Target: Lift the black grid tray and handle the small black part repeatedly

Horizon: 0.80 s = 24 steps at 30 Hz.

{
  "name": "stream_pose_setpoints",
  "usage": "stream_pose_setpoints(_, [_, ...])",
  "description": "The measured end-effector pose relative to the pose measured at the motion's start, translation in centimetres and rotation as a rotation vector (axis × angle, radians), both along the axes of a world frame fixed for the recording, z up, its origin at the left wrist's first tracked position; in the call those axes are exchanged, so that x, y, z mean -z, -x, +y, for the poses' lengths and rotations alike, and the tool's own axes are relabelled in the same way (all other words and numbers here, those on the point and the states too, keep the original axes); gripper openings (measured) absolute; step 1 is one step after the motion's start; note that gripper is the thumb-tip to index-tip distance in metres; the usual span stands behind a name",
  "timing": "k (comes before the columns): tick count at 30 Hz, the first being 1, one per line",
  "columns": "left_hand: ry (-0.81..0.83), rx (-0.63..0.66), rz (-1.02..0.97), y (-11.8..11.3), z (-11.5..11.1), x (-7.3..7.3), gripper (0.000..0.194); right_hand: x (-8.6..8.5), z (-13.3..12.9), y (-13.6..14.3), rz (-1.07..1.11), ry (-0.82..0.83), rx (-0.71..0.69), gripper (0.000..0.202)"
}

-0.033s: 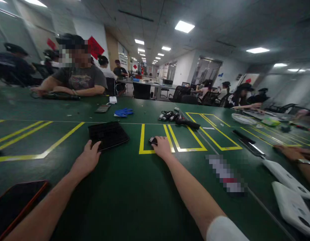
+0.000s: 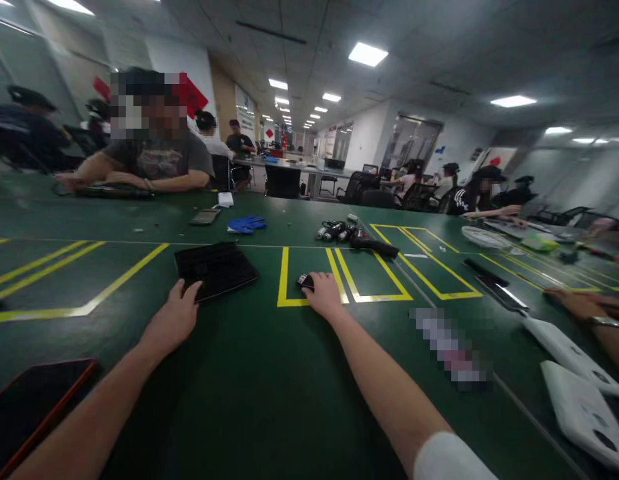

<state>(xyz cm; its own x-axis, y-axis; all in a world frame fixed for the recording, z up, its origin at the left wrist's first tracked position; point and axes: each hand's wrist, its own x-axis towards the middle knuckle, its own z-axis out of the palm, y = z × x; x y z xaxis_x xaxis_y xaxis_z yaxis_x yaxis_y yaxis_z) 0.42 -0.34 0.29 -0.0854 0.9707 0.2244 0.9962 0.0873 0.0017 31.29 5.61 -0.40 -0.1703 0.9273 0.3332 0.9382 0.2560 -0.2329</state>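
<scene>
My left hand (image 2: pixel 170 320) is at the near left corner of a flat black case (image 2: pixel 217 267), thumb and forefinger a little apart at its edge. The case lies on the green table, and its exact kind does not show. My right hand (image 2: pixel 325 292) is closed around a small black object with white markings (image 2: pixel 304 281). Most of that object is covered by my fingers, so I cannot tell what it is. It is within a yellow-taped rectangle (image 2: pixel 283 277) on the table.
Beyond my hands lie a blue glove (image 2: pixel 247 225), a grey flat item (image 2: pixel 205 217) and a bundle of black cylinders and cables (image 2: pixel 339 231). An orange-edged dark tablet (image 2: pixel 39 413) is at lower left. White devices (image 2: pixel 584 413) and another person's hand (image 2: pixel 572 300) are at right.
</scene>
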Motion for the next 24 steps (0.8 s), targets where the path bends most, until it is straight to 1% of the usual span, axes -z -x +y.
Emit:
stream_pose_setpoints(2, [-0.056, -0.045, 0.056, -0.8, -0.7, -0.7, 0.046, 0.1, -0.5, 0.0, -0.002, 0.005, -0.007, 0.04])
stream_pose_setpoints(4, [-0.069, -0.101, 0.1, -1.4, -1.5, -1.4, 0.043, 0.1, -0.8, -0.1, 0.003, 0.007, -0.01, 0.041])
stream_pose_setpoints(6, [-0.022, -0.152, 0.112, -1.8, -2.3, -2.1, 0.04, 0.1, -1.0, -0.1, 0.015, 0.017, -0.009, 0.043])
stream_pose_setpoints(8, [0.082, -0.176, 0.071, -1.9, -3.0, -2.6, 0.04, 0.2, -1.0, -0.1, 0.028, 0.035, -0.01, 0.044])
stream_pose_setpoints(11, [0.185, -0.151, -0.02, -1.3, -3.6, -2.6, 0.038, 0.3, -1.0, -0.2, 0.04, 0.048, -0.015, 0.044])
stream_pose_setpoints(13, [0.186, -0.113, -0.07, -0.9, -3.8, -2.3, 0.032, 0.3, -1.0, -0.2, 0.046, 0.05, -0.024, 0.044])
stream_pose_setpoints(14, [0.155, -0.108, -0.106, -0.6, -3.9, -2.2, 0.029, 0.4, -1.0, -0.2, 0.049, 0.052, -0.028, 0.044])
stream_pose_setpoints(15, [0.109, -0.119, -0.173, -0.5, -4.0, -2.1, 0.025, 0.4, -1.0, -0.2, 0.05, 0.055, -0.032, 0.044])
stream_pose_setpoints(16, [0.056, -0.142, -0.292, -0.4, -3.9, -2.1, 0.021, 0.4, -1.0, -0.2, 0.05, 0.056, -0.035, 0.043])
stream_pose_setpoints(17, [-0.003, -0.184, -0.49, -0.4, -3.9, -2.1, 0.017, 0.5, -1.0, -0.1, 0.047, 0.053, -0.035, 0.043])
stream_pose_setpoints(19, [-0.106, -0.286, -0.995, -0.6, -3.5, -2.4, 0.014, 0.6, -1.0, -0.1, 0.038, 0.044, -0.032, 0.042])
stream_pose_setpoints(20, [-0.138, -0.333, -1.232, -0.8, -3.2, -2.6, 0.013, 0.6, -1.0, -0.1, 0.033, 0.042, -0.031, 0.043])
stream_pose_setpoints(21, [-0.156, -0.37, -1.416, -0.9, -2.9, -2.8, 0.013, 0.6, -1.0, -0.1, 0.029, 0.044, -0.031, 0.043])
stream_pose_setpoints(22, [-0.165, -0.399, -1.53, -1.0, -2.4, -2.9, 0.014, 0.6, -1.0, -0.1, 0.028, 0.047, -0.031, 0.044])
stream_pose_setpoints(23, [-0.166, -0.42, -1.578, -1.1, -2.0, -3.0, 0.015, 0.5, -1.0, -0.1, 0.028, 0.051, -0.032, 0.044])
stream_pose_setpoints(24, [-0.161, -0.432, -1.584, -1.1, -1.5, -3.1, 0.017, 0.5, -1.0, 0.0, 0.03, 0.054, -0.034, 0.045])
